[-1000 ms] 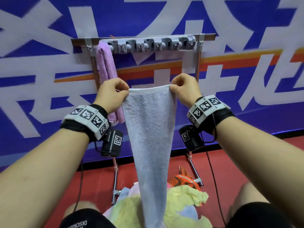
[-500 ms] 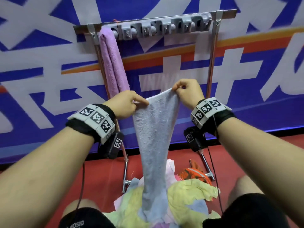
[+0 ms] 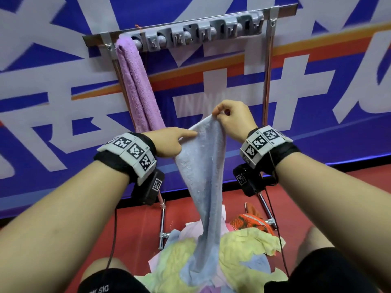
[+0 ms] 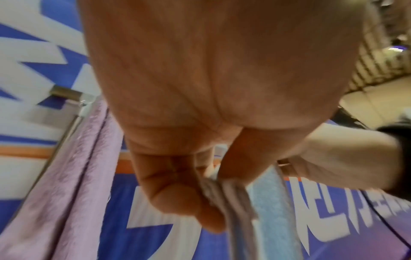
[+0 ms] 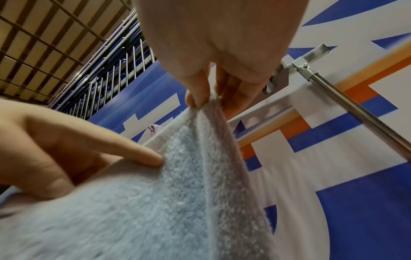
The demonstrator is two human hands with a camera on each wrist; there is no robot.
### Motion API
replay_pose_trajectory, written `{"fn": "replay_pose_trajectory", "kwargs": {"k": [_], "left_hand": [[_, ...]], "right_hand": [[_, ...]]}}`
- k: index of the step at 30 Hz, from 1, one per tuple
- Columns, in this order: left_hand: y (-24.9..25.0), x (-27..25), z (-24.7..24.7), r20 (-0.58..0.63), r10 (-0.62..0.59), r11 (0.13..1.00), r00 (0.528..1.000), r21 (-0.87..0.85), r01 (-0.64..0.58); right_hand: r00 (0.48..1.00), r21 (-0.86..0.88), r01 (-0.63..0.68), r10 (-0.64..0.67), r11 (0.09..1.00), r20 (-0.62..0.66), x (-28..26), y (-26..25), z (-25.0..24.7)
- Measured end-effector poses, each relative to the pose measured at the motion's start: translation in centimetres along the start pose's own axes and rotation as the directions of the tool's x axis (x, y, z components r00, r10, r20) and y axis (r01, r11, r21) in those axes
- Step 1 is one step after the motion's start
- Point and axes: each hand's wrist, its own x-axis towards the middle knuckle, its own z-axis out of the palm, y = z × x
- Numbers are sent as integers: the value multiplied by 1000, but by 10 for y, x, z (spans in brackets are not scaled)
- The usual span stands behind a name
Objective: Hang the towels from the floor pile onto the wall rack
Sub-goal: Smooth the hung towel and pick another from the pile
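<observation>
A light blue towel (image 3: 203,166) hangs between my hands, its lower end reaching the floor pile (image 3: 239,250). My right hand (image 3: 216,115) pinches its top corner between thumb and fingertips (image 5: 195,100). Lower and to the left, my left hand (image 3: 184,140) grips the towel's other edge, index finger lying straight along the cloth; in the left wrist view its fingers (image 4: 189,202) curl round the bunched edge of the towel (image 4: 266,211). Above on the wall is the rack (image 3: 203,32) with grey clips. A purple towel (image 3: 137,85) hangs at its left end.
The rack stands on two metal posts (image 3: 267,81) with feet on the red floor (image 3: 137,229). The pile holds yellow, pink, blue and orange cloths. My knees sit on either side of it. A blue and white banner covers the wall.
My hands have come closer together, so the towel's top edge went from stretched flat to folded. The left hand has dropped below the right.
</observation>
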Motion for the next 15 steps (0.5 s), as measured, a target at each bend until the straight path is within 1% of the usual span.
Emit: {"fn": "replay_pose_trajectory", "kwargs": {"k": [2, 3, 5, 7, 10, 13, 15], "left_hand": [[-2, 4, 1, -60, -30, 986, 998, -163, 20], [-3, 5, 2, -96, -46, 963, 994, -269, 19], [-4, 9, 5, -143, -78, 899, 987, -439, 7], [-3, 13, 8, -164, -73, 833, 984, -552, -31], [4, 13, 9, -191, -71, 728, 979, -680, -80], [10, 13, 10, -220, -93, 652, 971, -750, -108], [14, 14, 12, -236, -100, 584, 967, -800, -135]], "right_hand": [[1000, 43, 14, -15, 999, 9, -6, 1, -3], [1000, 59, 18, -19, 998, 13, -9, 1, -4], [999, 80, 32, -33, 996, 18, -16, -1, -5], [998, 106, 45, -48, 993, 32, -24, -4, -4], [996, 129, 76, -82, 989, 42, -36, -10, 0], [995, 174, 90, -97, 981, 35, -46, -14, 5], [995, 194, 92, -98, 977, 22, -49, -16, 9]]}}
